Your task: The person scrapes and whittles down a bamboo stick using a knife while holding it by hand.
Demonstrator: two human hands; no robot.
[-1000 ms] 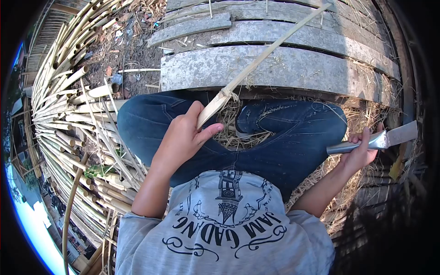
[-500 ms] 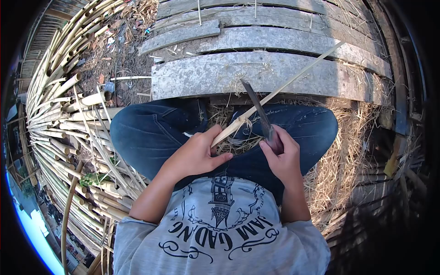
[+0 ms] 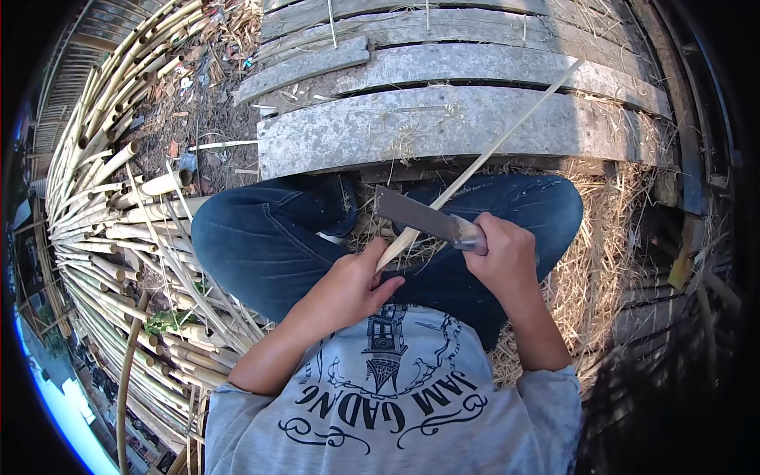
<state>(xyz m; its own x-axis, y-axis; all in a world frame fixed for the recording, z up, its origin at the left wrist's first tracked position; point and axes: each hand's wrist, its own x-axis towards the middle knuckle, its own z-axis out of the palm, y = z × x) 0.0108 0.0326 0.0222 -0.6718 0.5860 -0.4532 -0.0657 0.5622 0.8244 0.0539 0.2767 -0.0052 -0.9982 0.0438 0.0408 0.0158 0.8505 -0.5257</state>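
My left hand (image 3: 352, 286) grips the near end of a long, thin bamboo strip (image 3: 500, 141), just above my lap. The strip slants away to the upper right, its far end over the wooden planks (image 3: 372, 131). Closed round the metal handle of a broad-bladed knife (image 3: 418, 215) is my right hand (image 3: 507, 255). The dark blade points left and crosses over the strip a little beyond my left hand. Whether blade and strip touch, I cannot tell. Pale shavings lie between my crossed legs.
Many bamboo poles (image 3: 170, 184) are stacked along the left side. A short loose board (image 3: 305, 70) rests on the planks ahead. Dry straw-like shavings (image 3: 598, 261) cover the ground to the right. Dark beams stand at the far right.
My right hand has come in from the far right with the knife, and the blade has swung across the strip to point left. The strip and my left hand have shifted slightly.
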